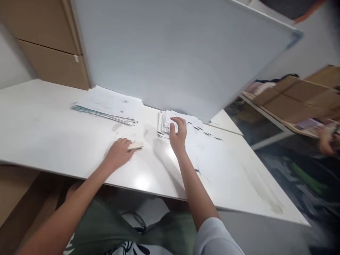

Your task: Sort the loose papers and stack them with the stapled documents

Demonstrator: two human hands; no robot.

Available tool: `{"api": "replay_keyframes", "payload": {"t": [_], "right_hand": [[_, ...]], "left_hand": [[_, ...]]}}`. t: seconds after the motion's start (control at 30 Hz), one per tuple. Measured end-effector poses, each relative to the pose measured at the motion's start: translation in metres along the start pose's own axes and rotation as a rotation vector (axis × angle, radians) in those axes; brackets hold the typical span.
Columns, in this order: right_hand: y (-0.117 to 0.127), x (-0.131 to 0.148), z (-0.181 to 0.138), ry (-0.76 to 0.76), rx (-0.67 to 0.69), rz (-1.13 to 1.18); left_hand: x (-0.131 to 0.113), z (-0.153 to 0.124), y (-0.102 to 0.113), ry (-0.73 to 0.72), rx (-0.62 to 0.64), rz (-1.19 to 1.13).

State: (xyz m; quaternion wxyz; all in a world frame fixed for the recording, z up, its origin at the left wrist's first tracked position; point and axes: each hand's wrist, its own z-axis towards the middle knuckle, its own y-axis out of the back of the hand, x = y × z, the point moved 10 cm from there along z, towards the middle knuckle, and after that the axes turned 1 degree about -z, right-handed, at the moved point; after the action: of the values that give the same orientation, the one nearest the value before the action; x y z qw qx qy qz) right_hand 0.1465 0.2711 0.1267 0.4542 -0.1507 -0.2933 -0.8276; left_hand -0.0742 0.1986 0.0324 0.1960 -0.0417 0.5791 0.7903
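My left hand rests low over the table, its fingers wrapped round a flat cream-coloured strip. The strip's end sticks out to the right; what exactly it is cannot be made out. My right hand is curled with thumb and fingers apart, with nothing visible between them. It is at a small stack of white papers, partly covering it; whether it touches the stack is unclear. Further back on the left lies a larger stack of white paper sheets with a teal layer at its edge.
White sheets lie right of my right hand on the white table. A large whiteboard stands at the back, beside brown cardboard boxes. On the far right are a shelf with cardboard and another person's hand.
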Motion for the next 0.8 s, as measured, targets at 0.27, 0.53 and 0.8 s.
{"api": "replay_keyframes", "payload": {"t": [0.27,0.53,0.8], "right_hand": [[0.133,-0.115,-0.101,-0.565,0.391,-0.611],[0.122,-0.113,-0.146,-0.688,0.375,-0.741],[0.155,-0.139,-0.163,-1.087,0.260,-0.795]], "left_hand": [[0.011,0.011,-0.002,-0.050,0.140,-0.286],[0.022,0.016,-0.001,-0.004,0.164,-0.345],[0.040,0.020,0.002,0.154,0.134,-0.360]]}}
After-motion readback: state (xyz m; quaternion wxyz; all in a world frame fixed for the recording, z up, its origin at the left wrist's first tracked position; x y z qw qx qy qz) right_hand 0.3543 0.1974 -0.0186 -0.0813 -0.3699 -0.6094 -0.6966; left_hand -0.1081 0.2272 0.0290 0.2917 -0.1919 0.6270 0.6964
